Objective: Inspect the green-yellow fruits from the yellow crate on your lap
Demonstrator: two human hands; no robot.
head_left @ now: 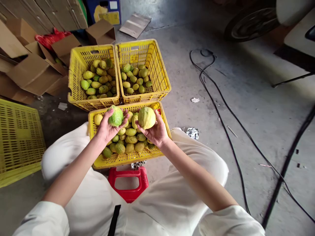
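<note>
Concrete floor, three yellow crates (157, 86) of fruit, left hand (106, 128) grasping green fruit (115, 116), right hand (155, 131) yellow fruit (146, 117)

2 yellow crates (73, 82) of green-yellow fruit stand side by side; flattened cardboard boxes (29, 70) lie left, black cables (221, 121) cross the concrete floor (258, 108).

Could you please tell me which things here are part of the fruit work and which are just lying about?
In use:
left hand holding green fruit
right hand holding yellow fruit
near crate
two far crates
red stool

Lying about:
cardboard boxes
cables
side crate
foil scrap
</note>
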